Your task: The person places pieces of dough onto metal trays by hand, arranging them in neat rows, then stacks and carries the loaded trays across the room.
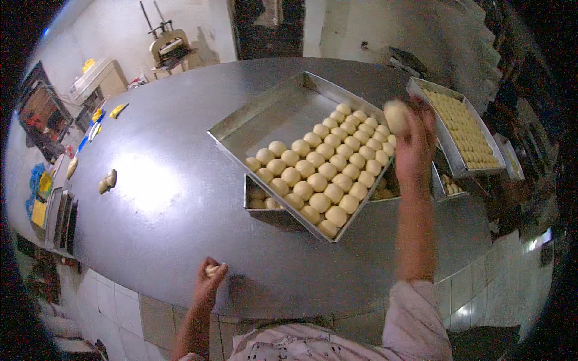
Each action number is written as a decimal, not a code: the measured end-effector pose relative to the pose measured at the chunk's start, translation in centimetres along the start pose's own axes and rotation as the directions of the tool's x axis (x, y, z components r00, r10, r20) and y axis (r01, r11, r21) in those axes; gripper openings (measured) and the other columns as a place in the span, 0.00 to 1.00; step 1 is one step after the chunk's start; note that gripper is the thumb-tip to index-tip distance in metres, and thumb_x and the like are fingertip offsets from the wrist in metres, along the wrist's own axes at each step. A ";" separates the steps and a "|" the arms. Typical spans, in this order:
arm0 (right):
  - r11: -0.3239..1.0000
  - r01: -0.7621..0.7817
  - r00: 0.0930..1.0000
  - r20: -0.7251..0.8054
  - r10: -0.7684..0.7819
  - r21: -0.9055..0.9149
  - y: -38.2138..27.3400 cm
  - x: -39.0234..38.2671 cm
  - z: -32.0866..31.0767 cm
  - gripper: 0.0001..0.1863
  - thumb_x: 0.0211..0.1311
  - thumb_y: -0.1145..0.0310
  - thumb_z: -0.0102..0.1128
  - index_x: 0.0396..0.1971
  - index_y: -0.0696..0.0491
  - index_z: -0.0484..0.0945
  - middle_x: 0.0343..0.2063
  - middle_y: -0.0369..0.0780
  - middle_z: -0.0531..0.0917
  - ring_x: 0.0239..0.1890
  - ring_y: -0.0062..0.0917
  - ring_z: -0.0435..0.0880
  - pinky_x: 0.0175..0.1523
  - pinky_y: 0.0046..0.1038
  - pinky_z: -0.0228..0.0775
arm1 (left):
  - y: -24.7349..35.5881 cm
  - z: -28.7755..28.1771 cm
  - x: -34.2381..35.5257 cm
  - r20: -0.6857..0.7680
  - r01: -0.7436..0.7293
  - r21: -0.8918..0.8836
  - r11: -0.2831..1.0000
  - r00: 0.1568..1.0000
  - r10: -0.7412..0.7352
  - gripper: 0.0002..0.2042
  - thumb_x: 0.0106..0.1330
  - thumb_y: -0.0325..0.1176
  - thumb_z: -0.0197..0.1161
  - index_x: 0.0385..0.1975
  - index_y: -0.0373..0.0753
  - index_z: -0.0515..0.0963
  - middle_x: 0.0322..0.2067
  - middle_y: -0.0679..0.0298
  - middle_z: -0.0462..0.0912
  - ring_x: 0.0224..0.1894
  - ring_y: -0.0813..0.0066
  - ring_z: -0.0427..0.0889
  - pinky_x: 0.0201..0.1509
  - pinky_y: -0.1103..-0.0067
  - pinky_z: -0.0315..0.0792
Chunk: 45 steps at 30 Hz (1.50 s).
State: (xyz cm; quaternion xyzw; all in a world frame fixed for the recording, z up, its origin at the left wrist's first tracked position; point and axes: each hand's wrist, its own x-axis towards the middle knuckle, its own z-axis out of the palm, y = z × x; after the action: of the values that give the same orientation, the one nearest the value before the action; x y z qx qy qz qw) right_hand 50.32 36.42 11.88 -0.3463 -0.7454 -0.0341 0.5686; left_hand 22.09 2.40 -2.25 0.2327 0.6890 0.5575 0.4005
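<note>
My right hand [415, 144] is raised over the right corner of a metal tray [268, 117], its fingers closed round a pale dough ball [395, 116]; it is slightly blurred. Rows of smooth dough balls [319, 201] fill the near and right part of this tray, and bare metal shows at its far left. Close to the table's near edge, my left hand [206, 284] is closed round a small piece of dough [212, 271], which the fingers partly hide.
Beneath the tilted tray sits a second tray [245, 195] of dough balls, mostly covered. Another tray [478, 172] packed with smaller dough pieces stands at the right. Some dough lumps [107, 182] lie on the left of the metal table [150, 240]. A lever press [169, 48] stands beyond.
</note>
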 end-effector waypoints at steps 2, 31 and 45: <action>0.916 -0.183 0.981 0.007 0.193 0.358 -1.1 3.3 7.0 0.15 0.54 0.65 0.56 0.39 0.58 0.71 0.38 0.43 0.74 0.43 0.33 0.72 0.49 0.34 0.66 | 0.1 1.3 -0.4 0.102 -0.031 -0.100 0.995 0.994 0.041 0.11 0.58 0.32 0.61 0.24 0.45 0.62 0.21 0.74 0.62 0.24 0.85 0.61 0.26 0.85 0.57; 0.817 -0.574 0.588 0.722 0.364 0.055 -29.8 -28.1 13.3 0.12 0.56 0.72 0.45 0.40 0.59 0.71 0.36 0.44 0.73 0.38 0.32 0.72 0.45 0.33 0.64 | 1.3 -49.5 32.8 -0.790 0.530 0.543 0.652 0.585 0.183 0.28 0.60 0.60 0.40 0.48 0.45 0.73 0.51 0.50 0.65 0.55 0.52 0.60 0.58 0.62 0.56; 0.922 -0.370 0.628 0.700 0.341 -0.117 -32.2 -25.9 14.2 0.09 0.52 0.74 0.52 0.33 0.58 0.74 0.30 0.46 0.75 0.33 0.38 0.75 0.39 0.34 0.67 | 5.9 -36.1 35.5 -0.051 -0.223 -0.021 0.975 0.974 0.222 0.26 0.54 0.37 0.63 0.47 0.34 0.58 0.39 0.54 0.71 0.41 0.65 0.74 0.40 0.71 0.74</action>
State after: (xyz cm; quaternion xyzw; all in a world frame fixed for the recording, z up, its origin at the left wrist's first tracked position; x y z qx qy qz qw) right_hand 23.65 5.98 -4.61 -0.4615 -0.8228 0.2285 0.2403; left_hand -28.20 10.18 -4.91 0.2896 0.6605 0.6134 0.3219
